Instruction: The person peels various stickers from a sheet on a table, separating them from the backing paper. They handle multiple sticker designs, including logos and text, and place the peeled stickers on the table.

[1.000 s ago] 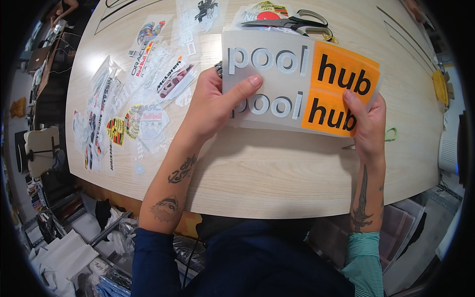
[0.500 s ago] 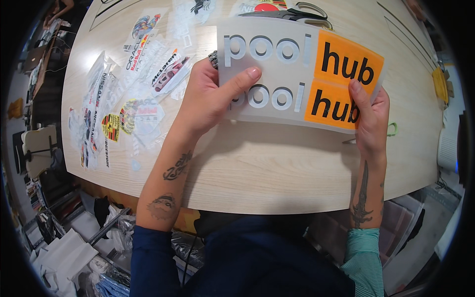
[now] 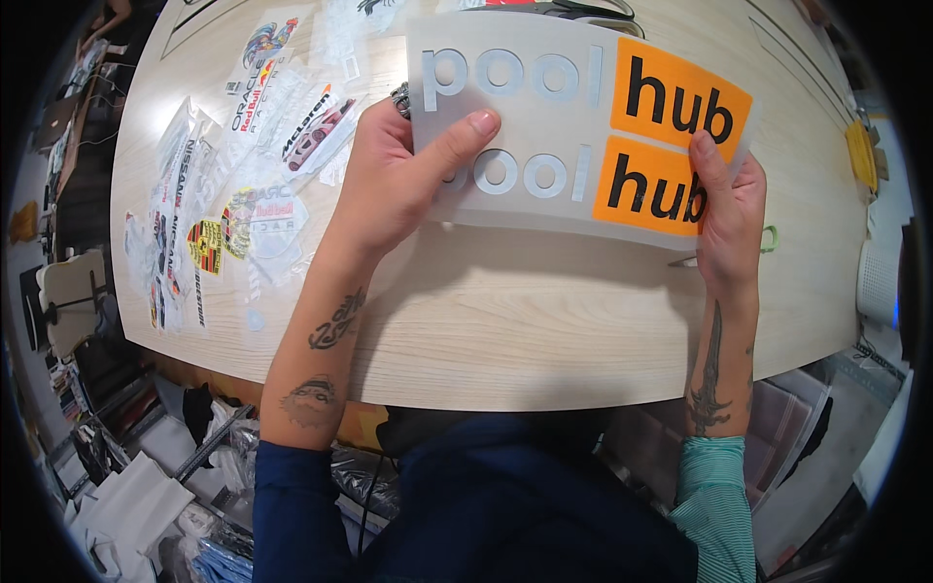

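Observation:
A translucent film sheet (image 3: 530,121) printed with pale lettering and two orange blocks with black lettering is held up over the table by both hands. My left hand (image 3: 398,170) grips its left edge, thumb on the front and the other fingers mostly hidden behind. At the right edge, my right hand (image 3: 731,209) pinches the sheet, its thumb across the orange blocks. Just behind the right hand lies a small tool with a green loop handle (image 3: 770,238) and a pointed metal tip. Large scissors (image 3: 622,17) lie beyond the sheet's far edge, partly cut off.
Clear film pieces with coloured printed logos (image 3: 248,223) spread over the left side of the wooden table (image 3: 515,340). Below its front edge are shelves with plastic-wrapped goods (image 3: 219,486). A pale chair (image 3: 73,301) stands at far left, a white appliance (image 3: 878,282) at far right.
Both hands keep their hold. The sheet has shifted slightly up and left and tilted, and the shadows behind its pale letters have faded. The whole view has moved a little.

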`<state>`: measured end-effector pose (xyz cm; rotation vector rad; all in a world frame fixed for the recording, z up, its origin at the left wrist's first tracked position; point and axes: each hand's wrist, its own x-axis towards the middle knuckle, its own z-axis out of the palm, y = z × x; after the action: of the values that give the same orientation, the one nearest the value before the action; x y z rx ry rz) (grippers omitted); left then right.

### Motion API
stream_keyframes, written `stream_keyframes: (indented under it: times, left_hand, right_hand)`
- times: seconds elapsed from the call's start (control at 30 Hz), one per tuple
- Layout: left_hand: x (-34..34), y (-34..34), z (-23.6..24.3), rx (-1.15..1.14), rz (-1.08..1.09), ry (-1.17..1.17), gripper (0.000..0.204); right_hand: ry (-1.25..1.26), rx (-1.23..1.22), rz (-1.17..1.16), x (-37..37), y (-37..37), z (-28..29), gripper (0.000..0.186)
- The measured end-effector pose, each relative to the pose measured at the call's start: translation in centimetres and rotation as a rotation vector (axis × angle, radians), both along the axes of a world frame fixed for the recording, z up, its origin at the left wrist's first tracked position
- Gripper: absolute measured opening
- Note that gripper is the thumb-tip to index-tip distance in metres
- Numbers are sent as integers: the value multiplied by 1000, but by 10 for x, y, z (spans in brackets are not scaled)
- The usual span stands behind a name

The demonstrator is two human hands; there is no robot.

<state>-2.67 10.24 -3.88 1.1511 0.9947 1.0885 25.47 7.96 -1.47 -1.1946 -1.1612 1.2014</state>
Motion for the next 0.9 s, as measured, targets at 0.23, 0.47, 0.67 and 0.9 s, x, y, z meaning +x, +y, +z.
stream_keyframes:
  times: [0.23,0.47,0.67,0.9]
  left_hand:
    - [0,1,1,-20,19,8,27]
    - [0,0,5,-19,1,-17,28]
    - [3,0,7,-37,2,-41,29]
    - [1,0,7,-16,-10,-6,30]
  right_hand:
    - [-18,-7,4,0,-1,0,31]
    - [-51,-2,17,6,2,0,29]
    - [-30,5,-13,3,1,0,28]
    - [-81,54,19,8,1,-6,31]
